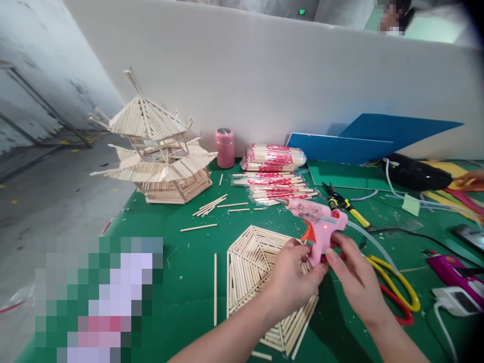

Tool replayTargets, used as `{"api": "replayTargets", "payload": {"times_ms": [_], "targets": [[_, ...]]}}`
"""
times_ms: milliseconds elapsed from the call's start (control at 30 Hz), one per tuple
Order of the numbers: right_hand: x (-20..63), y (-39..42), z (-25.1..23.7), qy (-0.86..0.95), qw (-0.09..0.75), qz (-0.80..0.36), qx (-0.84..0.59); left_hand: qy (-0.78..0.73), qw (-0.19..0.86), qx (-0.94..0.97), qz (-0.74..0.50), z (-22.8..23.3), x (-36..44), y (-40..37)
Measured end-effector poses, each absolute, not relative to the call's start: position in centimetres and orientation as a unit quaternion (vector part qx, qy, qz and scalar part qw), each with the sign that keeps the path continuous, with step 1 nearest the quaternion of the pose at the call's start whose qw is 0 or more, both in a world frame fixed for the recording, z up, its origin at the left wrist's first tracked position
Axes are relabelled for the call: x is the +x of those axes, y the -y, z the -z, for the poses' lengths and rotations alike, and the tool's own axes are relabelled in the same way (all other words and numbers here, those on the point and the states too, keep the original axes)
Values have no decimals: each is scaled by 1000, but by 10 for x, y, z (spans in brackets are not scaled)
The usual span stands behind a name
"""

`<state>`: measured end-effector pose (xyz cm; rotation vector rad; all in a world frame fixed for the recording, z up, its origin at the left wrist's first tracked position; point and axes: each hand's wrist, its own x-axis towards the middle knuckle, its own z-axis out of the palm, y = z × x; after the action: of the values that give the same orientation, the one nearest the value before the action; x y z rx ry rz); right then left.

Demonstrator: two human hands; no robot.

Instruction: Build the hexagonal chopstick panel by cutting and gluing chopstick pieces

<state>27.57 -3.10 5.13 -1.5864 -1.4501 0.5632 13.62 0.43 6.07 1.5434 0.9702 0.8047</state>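
Fingers of both hands pinch the pink glue gun (320,228) above the stick panel (260,282), beside yellow scissors (397,287).

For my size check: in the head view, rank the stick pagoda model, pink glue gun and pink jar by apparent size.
1. stick pagoda model, largest.
2. pink glue gun, held by both the left hand and right hand; nearer, so flattered.
3. pink jar, smallest.

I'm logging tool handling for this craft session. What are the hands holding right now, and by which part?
Both the left hand and the right hand grip the pink glue gun by its handle, above the flat stick panel.
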Motion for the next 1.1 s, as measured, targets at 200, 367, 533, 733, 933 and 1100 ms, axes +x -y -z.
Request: {"api": "replayTargets", "payload": {"times_ms": [200, 367, 533, 733, 933, 1100], "targets": [[246, 9, -55, 482, 548, -349, -588, -417, 539, 638, -358, -58, 134, -1], [252, -2, -70, 415, 603, -410, -544, -437, 524, 644, -346, -51, 103, -5], [274, -13, -81, 459, 564, -354, -588, -494, 577, 553, -343, -38, 50, -10], [280, -30, -84, 530, 529, -320, -581, -457, 573, 563, -383, -31, 17, -11], [261, -36, -87, 658, 350, -350, -567, -509, 426, 669, -334, -22, 17, -9], [247, -31, -78, 691, 255, -378, -561, -456, 182, 825, -281, -14, 20, -4]]}}
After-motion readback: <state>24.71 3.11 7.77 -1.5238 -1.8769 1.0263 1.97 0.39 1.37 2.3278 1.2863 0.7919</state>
